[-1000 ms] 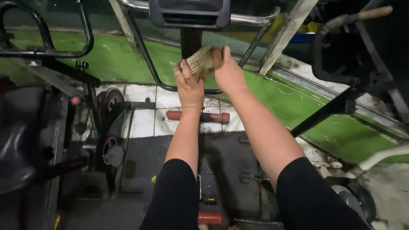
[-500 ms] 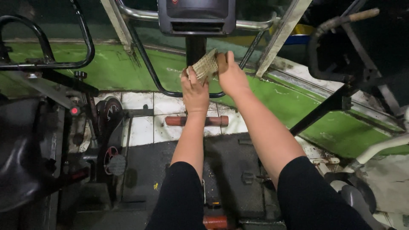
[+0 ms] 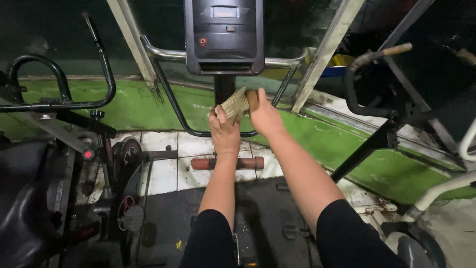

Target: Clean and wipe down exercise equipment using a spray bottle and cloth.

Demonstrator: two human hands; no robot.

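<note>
A tan woven cloth [image 3: 234, 104] is bunched between both my hands, right in front of the black upright post [image 3: 224, 87] of an exercise bike. My left hand [image 3: 224, 132] grips the cloth from below and the left. Gripping its right edge is my right hand [image 3: 263, 115], with the fingers folded over it. Just above the cloth sits the bike's dark console [image 3: 224, 35] with a small screen, and chrome handlebars [image 3: 163, 52] curve out to either side.
Another exercise bike with black handlebars [image 3: 59, 79] and a dark seat stands at the left. A third machine's frame [image 3: 377, 144] crosses the right side. A reddish foot bar [image 3: 228, 163] lies on white tiles below my hands. A green painted ledge [image 3: 347, 144] runs behind.
The view has tilted up, so the console now shows in full. Both hands still hold the cloth at the post, shifted slightly lower in the picture.
</note>
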